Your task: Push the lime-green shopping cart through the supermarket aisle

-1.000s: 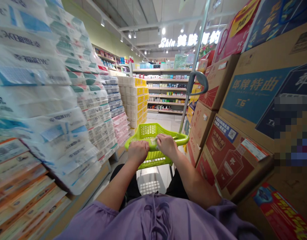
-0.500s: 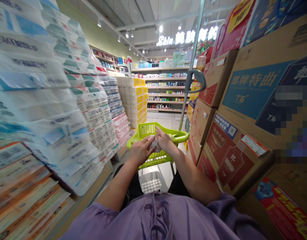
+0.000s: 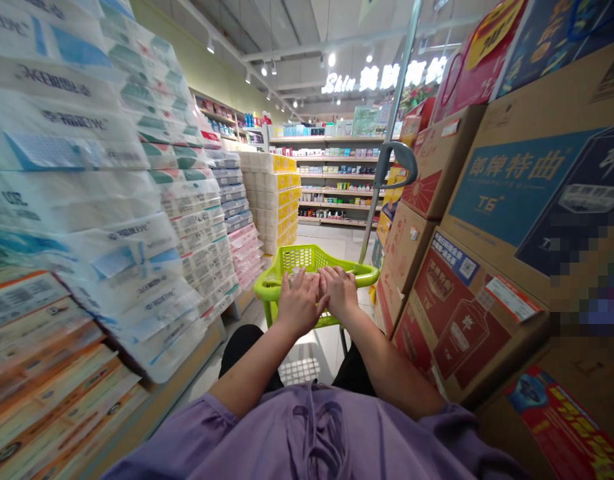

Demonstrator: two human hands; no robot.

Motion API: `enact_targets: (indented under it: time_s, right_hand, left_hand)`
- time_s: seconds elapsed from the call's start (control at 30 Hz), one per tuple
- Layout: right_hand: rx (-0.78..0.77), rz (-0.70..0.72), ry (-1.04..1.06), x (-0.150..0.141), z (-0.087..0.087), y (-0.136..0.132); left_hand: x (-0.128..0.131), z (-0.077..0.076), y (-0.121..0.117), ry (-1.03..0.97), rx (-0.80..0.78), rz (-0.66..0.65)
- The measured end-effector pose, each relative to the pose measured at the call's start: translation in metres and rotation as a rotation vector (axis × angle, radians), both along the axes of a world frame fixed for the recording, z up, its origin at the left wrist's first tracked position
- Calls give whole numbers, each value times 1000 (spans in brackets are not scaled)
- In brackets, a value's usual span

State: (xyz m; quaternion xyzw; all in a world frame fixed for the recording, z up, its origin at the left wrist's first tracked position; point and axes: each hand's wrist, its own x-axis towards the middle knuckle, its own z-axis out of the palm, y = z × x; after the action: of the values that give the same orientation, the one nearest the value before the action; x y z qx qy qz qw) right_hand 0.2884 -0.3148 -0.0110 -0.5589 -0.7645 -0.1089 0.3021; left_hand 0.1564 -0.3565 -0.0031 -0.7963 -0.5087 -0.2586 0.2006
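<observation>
A lime-green shopping cart [image 3: 281,258] with a perforated basket stands right before me. Its handle runs crosswise under both of my hands. My left hand [image 3: 303,303] lies palm down with its fingers bent over the handle. Close beside it, my right hand [image 3: 339,291] curls over the same bar, the two thumbs nearly meeting. A small pale, translucent patch shows by the left fingertips; I cannot make out what it is. What lies under the palms is hidden.
Wrapped paper packs [image 3: 137,260] are piled high on the left. Stacked cartons [image 3: 511,167] line the right side, close to the cart. A metal pole with a grey looped handle [image 3: 409,163] stands ahead. Stocked shelves [image 3: 337,177] cross the back.
Earlier my hands were together around a crumpled whitish thing above the handle. Now they have parted slightly and lie palm down over the bar. That thing no longer shows clearly.
</observation>
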Motion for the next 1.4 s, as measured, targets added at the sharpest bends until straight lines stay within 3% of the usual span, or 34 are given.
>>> enact_targets:
  time_s: [0.27,0.43,0.7,0.9,0.97,1.03,1.17,1.23,1.4]
  right_hand:
    - [31,8,54,0,-4,2]
    - [45,5,77,-3,-4,0]
    - [33,-12,67,-4,-5,-3]
    - [47,-12,87,-3,-7,-2]
    - [61,-10,97,-3,-7,-2]
    - [72,-14,105,-3,-7,-1]
    - [78,-18,111,-3,-8,-1]
    - [74,-15,109,-3,-8,-1]
    - [60,-20,97,-4,-7,-2]
  left_hand:
    - [-60,-10,11,-56,82,76]
    - [-73,-9,11,-80,92,128]
    - [-65,10,16,-69,-104,307]
    - [-52,34,34,91,-446,299]
    - [-48,30,32,81,-394,313]
    - [-42,17,23,47,-223,321]
    - [-32,-6,3,35,50,214]
    - [-31,-4,4,37,33,206]
    - [-35,22,24,52,-324,288]
